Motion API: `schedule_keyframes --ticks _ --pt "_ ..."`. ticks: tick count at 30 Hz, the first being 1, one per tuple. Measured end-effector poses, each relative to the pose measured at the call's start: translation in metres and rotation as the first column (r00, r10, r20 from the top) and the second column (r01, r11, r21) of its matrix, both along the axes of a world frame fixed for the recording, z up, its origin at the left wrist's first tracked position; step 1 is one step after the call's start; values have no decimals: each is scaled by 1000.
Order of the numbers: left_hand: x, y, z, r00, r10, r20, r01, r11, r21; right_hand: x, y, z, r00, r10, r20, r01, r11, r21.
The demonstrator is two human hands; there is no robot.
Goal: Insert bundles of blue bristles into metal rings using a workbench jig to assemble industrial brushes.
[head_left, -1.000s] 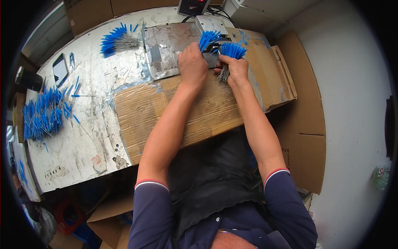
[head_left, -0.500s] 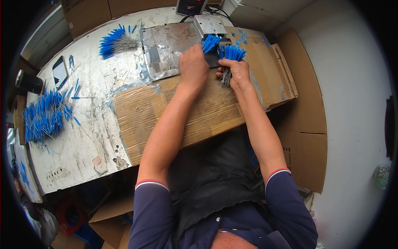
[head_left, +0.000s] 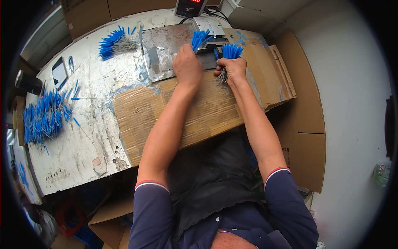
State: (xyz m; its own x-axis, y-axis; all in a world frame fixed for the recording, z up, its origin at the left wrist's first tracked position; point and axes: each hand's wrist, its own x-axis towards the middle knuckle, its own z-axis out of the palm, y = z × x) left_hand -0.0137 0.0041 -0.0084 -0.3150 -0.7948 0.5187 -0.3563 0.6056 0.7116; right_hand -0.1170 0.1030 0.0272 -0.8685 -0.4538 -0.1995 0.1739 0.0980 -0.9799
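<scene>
Your right hand (head_left: 234, 70) has its grip closed tight around a bundle of blue-tipped wires (head_left: 229, 53), fist wrapped round the middle so the blue ends fan out above your knuckles and the grey ends hang below your palm. Your left hand (head_left: 187, 66) lies knuckles-up just beside it, fingers curled over a second, smaller tuft of blue-tipped pieces (head_left: 199, 38); that grip looks closed on them, but your fingertips are hidden under the back of the hand, so you cannot see exactly how they pinch.

Both hands sit at the far edge of the worktop (head_left: 89, 137), over a small grey metal fixture (head_left: 207, 29) that rests on a metal plate (head_left: 163, 54). What the fixture's working part does to the wires is covered by your hands. Your forearms cross a flattened cardboard sheet (head_left: 166, 112).

Toward the far left corner lies another fan of blue-tipped wires (head_left: 114, 41); a loose heap of them (head_left: 43, 116) spreads along the left edge, partly cut off by the lens rim. A phone (head_left: 59, 72) lies near that edge.
</scene>
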Motion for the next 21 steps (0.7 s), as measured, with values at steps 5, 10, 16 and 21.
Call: schedule_keyframes --ticks 5,10,16,21 --pt "-3 -4 -3 999 22 -34 -25 996 -81 -1 -11 4 999 -29 -40 31 997 67" --pt "-4 -6 -4 997 22 -75 -34 986 -163 4 -9 5 999 -30 -40 31 999 28" --pt "-1 -2 -4 997 -73 24 75 993 -89 -4 7 3 989 45 138 -22 986 -164" --pt "-1 0 -2 995 -102 10 103 991 -88 -3 14 0 986 47 157 -17 982 -186"
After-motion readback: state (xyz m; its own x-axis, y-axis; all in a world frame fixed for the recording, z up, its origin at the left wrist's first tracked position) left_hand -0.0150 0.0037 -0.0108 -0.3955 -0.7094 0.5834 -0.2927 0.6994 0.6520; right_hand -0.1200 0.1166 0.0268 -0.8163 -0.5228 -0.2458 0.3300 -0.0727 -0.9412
